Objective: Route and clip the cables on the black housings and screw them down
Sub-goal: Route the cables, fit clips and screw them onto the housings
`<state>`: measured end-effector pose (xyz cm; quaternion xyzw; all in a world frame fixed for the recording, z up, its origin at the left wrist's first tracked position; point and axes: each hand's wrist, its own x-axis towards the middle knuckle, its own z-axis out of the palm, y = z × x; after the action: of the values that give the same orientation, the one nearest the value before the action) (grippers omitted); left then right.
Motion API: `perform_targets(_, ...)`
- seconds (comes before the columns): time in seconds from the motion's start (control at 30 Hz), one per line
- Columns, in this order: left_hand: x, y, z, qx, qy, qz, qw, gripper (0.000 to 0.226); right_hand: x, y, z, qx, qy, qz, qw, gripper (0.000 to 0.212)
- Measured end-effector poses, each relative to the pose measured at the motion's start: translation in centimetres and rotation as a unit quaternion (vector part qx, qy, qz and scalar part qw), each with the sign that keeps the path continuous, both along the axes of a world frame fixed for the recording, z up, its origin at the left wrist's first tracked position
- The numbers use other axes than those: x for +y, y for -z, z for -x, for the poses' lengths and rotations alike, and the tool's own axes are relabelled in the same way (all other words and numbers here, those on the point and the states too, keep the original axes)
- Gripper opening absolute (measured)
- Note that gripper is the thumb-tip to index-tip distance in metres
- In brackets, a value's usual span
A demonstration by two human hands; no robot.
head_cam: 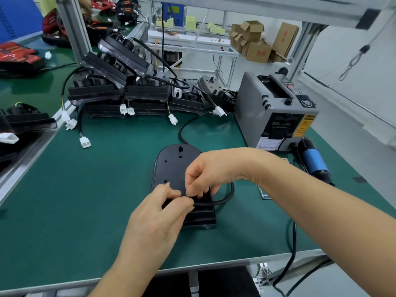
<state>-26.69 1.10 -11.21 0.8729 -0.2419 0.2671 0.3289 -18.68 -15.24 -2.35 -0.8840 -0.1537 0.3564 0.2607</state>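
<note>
A black housing (pixel 171 166) lies flat on the green mat at the middle of the bench, its rounded end pointing away from me. A black cable (pixel 225 199) loops out from its near right side and curves back across it. My left hand (pixel 158 213) rests on the housing's near end and pinches the cable there. My right hand (pixel 205 174) reaches in from the right, its fingers curled down onto the cable just above the left hand. The fingers hide the spot where the cable meets the housing.
Stacked black housings (pixel 120 91) with white connectors (pixel 85 142) fill the back left of the bench. A grey tape dispenser (pixel 272 112) stands at the right, and a blue electric screwdriver (pixel 315 159) lies beside it. More housings (pixel 21 121) sit at the left edge.
</note>
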Motion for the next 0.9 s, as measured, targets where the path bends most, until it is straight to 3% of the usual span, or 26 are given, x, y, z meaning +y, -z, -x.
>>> perform_targets(0.13, 0.1, -0.1, 0.0, 0.001, -0.003, -0.005, 1.0, 0.008, -0.3, -0.2, 0.5, -0.024, 0.011, -0.009, 1.0, 0.013)
perform_targets(0.3, 0.2, 0.2, -0.1, 0.003, 0.01, 0.008, 1.0, 0.006, -4.0, -2.6, 1.4, -0.1, 0.107, -0.007, 0.989, 0.009)
perform_targets(0.4, 0.3, 0.4, -0.1, -0.001, 0.018, 0.016, 1.0, 0.007, -7.7, -3.6, 1.1, -0.168, 0.156, 0.162, 0.96, 0.015)
perform_targets(0.47, 0.4, 0.5, -0.2, -0.004, 0.023, 0.017, 1.0, 0.011, -10.4, -3.2, 0.5, -0.192, 0.175, 0.319, 0.911, 0.02)
perform_targets(0.53, 0.4, 0.5, -0.2, -0.007, 0.026, 0.018, 0.999, 0.012, -13.0, -2.4, 0.0, -0.201, 0.213, 0.417, 0.861, 0.015)
perform_targets(0.73, 0.5, 0.5, -0.2, -0.003, 0.029, 0.02, 0.999, 0.01, -16.9, -0.5, -1.2, -0.159, 0.279, 0.547, 0.773, 0.012)
perform_targets(0.9, 0.5, 0.3, -0.1, -0.001, 0.02, 0.005, 1.0, 0.007, -17.9, 1.0, -2.4, -0.102, 0.313, 0.553, 0.766, 0.025)
